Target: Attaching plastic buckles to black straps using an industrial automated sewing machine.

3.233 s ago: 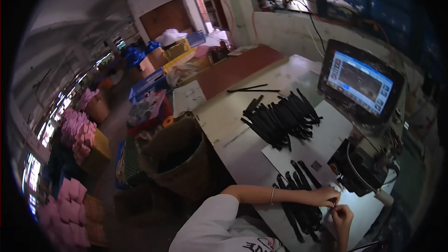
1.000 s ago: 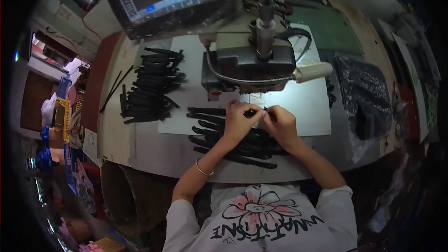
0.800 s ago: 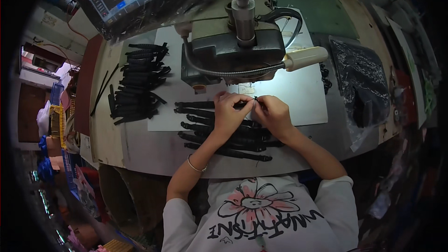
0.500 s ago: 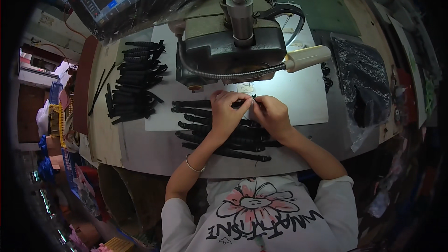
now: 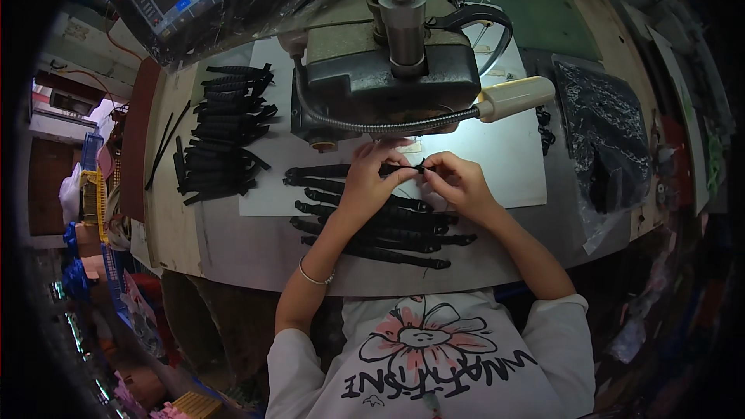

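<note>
Under the machine head, my left hand (image 5: 371,180) is closed on a black fabric strap (image 5: 320,171), whose far-left part extends out beyond my wrist. My right hand (image 5: 459,185) pinches the small dark tip of the same strap, close to my left fingertips. What the tip is made of is too small to tell. Below and partly behind my hands lies a group of similar black straps (image 5: 388,250), roughly parallel, on the grey table and the edge of the white sheet (image 5: 508,178).
A dark sewing-type machine head (image 5: 388,77) with a metal flexible-neck lamp (image 5: 512,99) stands just above my hands. A pile of black straps (image 5: 229,132) lies at the left. To the right rests a clear plastic bag (image 5: 601,132) with black contents. A plastic-covered screen (image 5: 202,0) is at back left.
My right fingers have opened up a little around the strap's tip, and my hands have shifted slightly. One more strap end shows below my right hand.
</note>
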`<state>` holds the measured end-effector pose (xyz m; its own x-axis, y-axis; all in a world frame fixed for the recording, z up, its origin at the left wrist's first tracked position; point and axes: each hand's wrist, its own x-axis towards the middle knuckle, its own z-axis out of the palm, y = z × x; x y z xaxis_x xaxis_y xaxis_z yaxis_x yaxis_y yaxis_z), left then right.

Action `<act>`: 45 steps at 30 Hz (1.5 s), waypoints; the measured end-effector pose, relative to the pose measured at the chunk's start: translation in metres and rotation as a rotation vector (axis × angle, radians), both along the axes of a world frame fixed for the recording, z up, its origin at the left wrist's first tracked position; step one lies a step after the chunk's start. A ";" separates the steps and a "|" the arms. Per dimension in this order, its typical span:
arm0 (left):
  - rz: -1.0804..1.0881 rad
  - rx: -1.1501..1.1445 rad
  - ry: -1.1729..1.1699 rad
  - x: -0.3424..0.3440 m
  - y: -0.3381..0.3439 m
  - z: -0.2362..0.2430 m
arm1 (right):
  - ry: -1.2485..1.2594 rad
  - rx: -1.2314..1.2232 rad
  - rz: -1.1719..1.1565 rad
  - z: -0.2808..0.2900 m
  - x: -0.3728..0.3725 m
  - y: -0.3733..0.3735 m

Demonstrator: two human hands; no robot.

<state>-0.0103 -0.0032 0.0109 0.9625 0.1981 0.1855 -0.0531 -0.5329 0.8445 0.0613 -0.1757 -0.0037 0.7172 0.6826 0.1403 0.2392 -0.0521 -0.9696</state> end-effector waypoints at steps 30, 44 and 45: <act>-0.212 0.834 -0.281 0.021 0.035 -0.022 | 0.249 -0.472 -0.045 -0.005 0.073 0.040; 0.010 0.618 -0.309 0.027 0.032 -0.031 | 0.325 -0.522 -0.081 -0.007 0.073 0.045; 0.021 0.555 -0.310 0.027 0.032 -0.032 | 0.270 -0.534 -0.089 -0.006 0.071 0.045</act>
